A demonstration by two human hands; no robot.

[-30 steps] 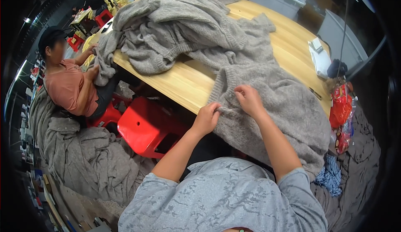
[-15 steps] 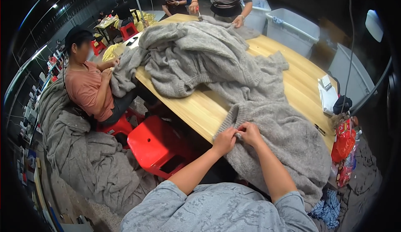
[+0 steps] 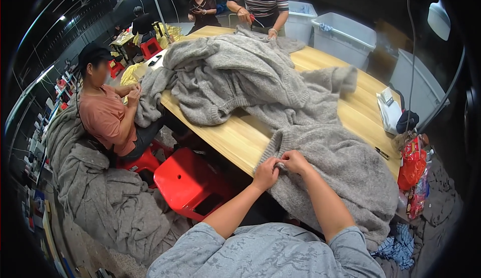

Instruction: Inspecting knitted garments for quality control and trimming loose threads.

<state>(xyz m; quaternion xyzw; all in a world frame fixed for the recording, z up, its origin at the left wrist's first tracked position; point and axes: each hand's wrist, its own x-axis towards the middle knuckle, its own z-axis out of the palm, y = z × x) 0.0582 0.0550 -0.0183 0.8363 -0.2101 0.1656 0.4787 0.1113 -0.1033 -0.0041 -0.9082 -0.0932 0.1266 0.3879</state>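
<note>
A grey fuzzy knit sweater point(image 3: 340, 170) lies across the near right of the table, part of it drooping over the edge towards me. My left hand point(image 3: 266, 174) is closed on its ribbed edge. Right beside it, my right hand point(image 3: 295, 163) pinches the same edge, fingertips almost meeting those of the left. Whatever small detail lies between the fingertips is hidden. One grey sleeve point(image 3: 328, 80) stretches towards the far right, its end blurred. Beyond my hands rises a heap of similar grey knitwear point(image 3: 235, 67).
The wooden table point(image 3: 228, 145) has a red stool point(image 3: 193, 178) at its left side. A seated person point(image 3: 107, 110) handles grey knitwear there; a standing person point(image 3: 260, 2) at the far end holds a red-handled tool. Plastic bins point(image 3: 345, 35) stand behind. More knitwear point(image 3: 110, 203) covers the floor left.
The far sleeve end has shifted outward and now stands raised. My hands stay pinched on the ribbed edge, moved slightly left. The seated person's hands have come together.
</note>
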